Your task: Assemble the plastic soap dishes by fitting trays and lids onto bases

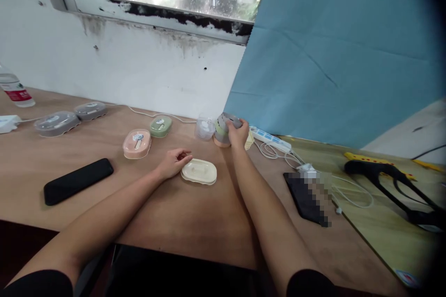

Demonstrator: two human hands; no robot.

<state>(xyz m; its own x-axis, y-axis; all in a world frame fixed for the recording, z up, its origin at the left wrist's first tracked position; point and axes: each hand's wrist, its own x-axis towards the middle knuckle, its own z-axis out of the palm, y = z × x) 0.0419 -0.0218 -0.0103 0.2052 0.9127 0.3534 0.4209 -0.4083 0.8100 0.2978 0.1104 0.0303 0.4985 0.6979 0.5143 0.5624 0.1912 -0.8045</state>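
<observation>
One right hand (239,133): over at a stack of coloured pieces (222,131), thumb against the grey upper part, other fingers mostly hidden round the far side. Can't honestly tell if that grip is clamped or just resting there.
Stack: grey up top, some green in the middle, peachy bit at the bottom, standing on the desk (188,218) near the wall (156,69).
Left hand (173,163): loose grip, fingers a bit curled, nothing held in it as far as I can see. Fingertips are right at the left end of the cream tray (204,172).
Cream tray: flat on the desk between the two forearms, nearer the person than the stack.
Clear container (205,129): just left of the stack.
Pale yellow piece (250,140): peeking out beside the right wrist, too covered to make out.
Green box (160,126) and pink box (137,144): beyond the left hand and off to its left, pink one nearer the person.
Grey boxes (58,123): a pair, further left, one just behind the other.
Black slab (78,182): lying at an angle left of the left forearm, kinda phone-shaped.
Bottle (16,90): far left, red label.
Power strip (272,139): right of the right hand, along the foot of the blue sheet (331,55).
Dark tablet-like thing (302,197): right of the right forearm, partly pixelated.
</observation>
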